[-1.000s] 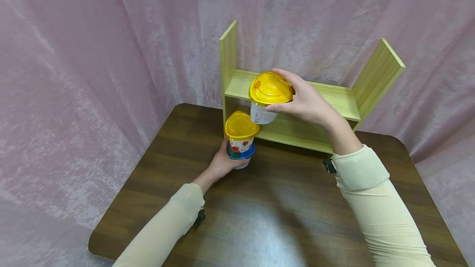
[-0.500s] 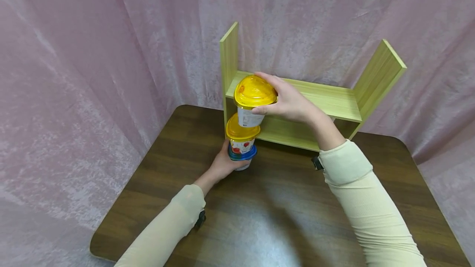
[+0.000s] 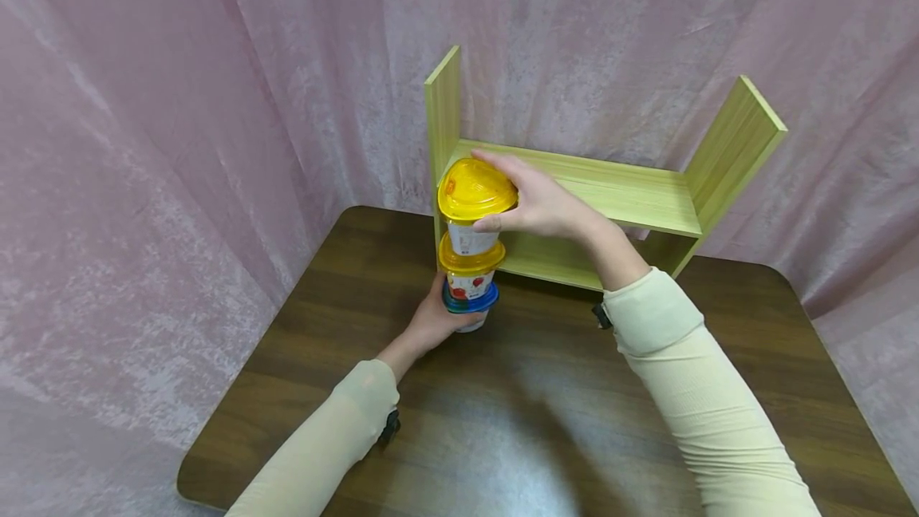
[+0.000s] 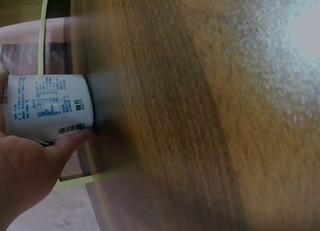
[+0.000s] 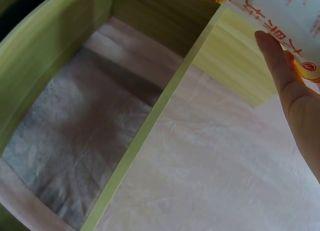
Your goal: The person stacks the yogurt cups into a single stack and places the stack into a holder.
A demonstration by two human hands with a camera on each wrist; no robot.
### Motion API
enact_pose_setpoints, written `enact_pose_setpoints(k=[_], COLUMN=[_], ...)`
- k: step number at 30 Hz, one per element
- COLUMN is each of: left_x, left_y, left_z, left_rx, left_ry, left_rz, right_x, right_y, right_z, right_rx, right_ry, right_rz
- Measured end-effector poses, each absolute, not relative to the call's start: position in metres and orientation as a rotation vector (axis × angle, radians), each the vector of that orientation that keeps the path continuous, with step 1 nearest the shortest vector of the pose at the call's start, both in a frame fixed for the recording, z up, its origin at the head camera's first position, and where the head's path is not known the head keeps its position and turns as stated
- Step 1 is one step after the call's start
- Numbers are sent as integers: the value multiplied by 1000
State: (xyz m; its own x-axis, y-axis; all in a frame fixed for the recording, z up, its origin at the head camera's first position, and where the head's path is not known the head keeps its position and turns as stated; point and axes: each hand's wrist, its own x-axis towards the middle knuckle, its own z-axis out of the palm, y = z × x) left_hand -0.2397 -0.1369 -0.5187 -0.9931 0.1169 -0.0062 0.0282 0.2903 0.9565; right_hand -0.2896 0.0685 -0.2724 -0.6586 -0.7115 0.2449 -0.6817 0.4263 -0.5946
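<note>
My left hand [image 3: 432,319] grips the lowest cup [image 3: 470,327], which has a blue lid [image 3: 470,299] and stands on the table. The left wrist view shows this white printed cup [image 4: 47,103] lying across the picture, thumb along its side. On the blue lid stands a second cup [image 3: 470,284] with red fruit pictures and a yellow lid [image 3: 467,262]. My right hand [image 3: 534,198] holds a third cup [image 3: 471,239], with a domed yellow lid [image 3: 477,188], by its side. Its base meets the second cup's lid in the head view; whether weight rests there I cannot tell.
A pale wooden shelf [image 3: 625,196] with upright side panels stands right behind the cups, at the back of the dark wooden table [image 3: 459,421]. The cups are close to its left panel [image 3: 443,114]. Pink curtains [image 3: 179,142] hang behind and at the sides.
My right hand has carried the third cup to the left and down, from beside the stack to over the second cup. My left hand has stayed on the lowest cup.
</note>
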Motion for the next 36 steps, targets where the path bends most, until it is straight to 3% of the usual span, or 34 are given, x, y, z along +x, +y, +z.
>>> enact_pose_setpoints(k=[36], left_x=[-243], left_y=[-136], left_z=[-527], left_rx=[175], left_ry=[2388], left_rz=[1974], right_x=[-290], right_y=[77], right_z=[-291], right_rx=[-1124], right_ry=[2396], right_rz=[-1388])
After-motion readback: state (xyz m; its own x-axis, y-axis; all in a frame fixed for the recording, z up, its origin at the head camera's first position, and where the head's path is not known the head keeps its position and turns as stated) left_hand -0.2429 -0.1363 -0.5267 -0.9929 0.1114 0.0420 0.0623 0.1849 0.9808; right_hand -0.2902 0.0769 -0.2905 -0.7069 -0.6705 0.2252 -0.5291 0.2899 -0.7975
